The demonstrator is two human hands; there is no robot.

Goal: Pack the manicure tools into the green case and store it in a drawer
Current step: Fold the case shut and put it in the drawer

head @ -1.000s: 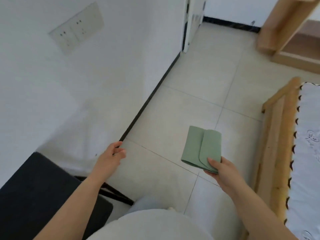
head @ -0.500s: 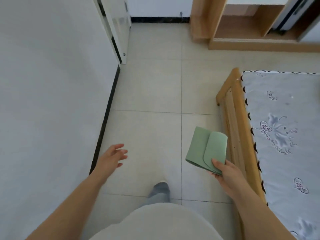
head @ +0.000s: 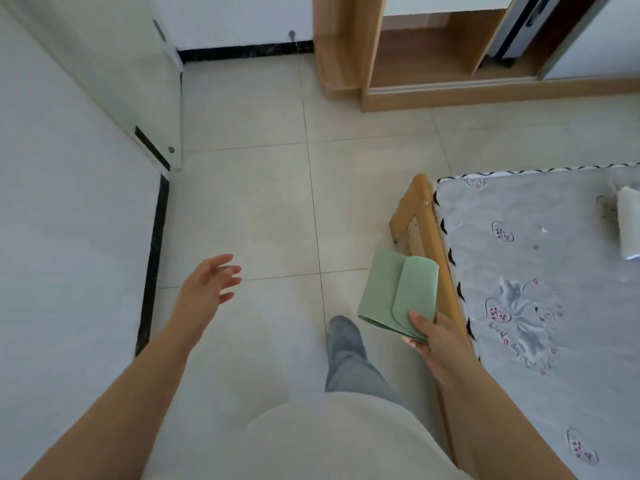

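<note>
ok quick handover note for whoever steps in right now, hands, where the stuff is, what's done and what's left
Right hand: pinches the green case at its near corner, flap closed, held over the floor beside the bed frame.
Left hand: open, holds nothing, out over the tiles.
Done: the case looks packed and closed; no loose tools in view.
Left: find a drawer and put the case in. No drawer shows here; the wooden cabinet ahead shows only open shelves.
</note>
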